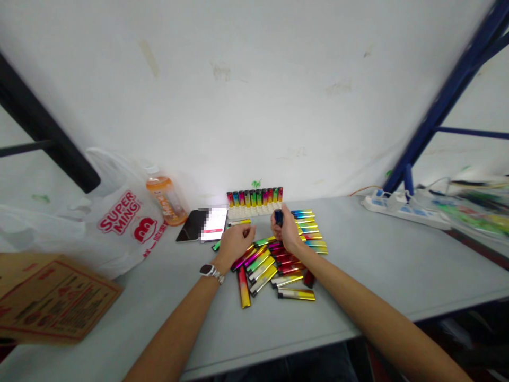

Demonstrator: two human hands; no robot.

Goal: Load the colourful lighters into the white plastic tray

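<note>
My right hand (287, 231) is closed around a lighter (279, 216), held upright with its dark top showing above the fingers. My left hand (237, 241), wearing a watch (212, 271) on the wrist, is curled over the left side of the loose lighters; whatever its fingers hold is hidden. Between and below both hands lies a pile of lighters (262, 265) in yellow, red, pink, green and silver. Behind them, a white holder (254, 210) carries a row of upright multicoloured lighters (254, 198). More lighters (312, 229) lie side by side right of my right hand.
Left of the holder are a tablet (191, 225) and a phone with a lit screen (214, 223). Farther left stand an orange drink bottle (166, 199), a white plastic bag (123, 223) and a cardboard box (55, 297). A power strip (405, 209) lies at the right, near a blue metal post (433, 111).
</note>
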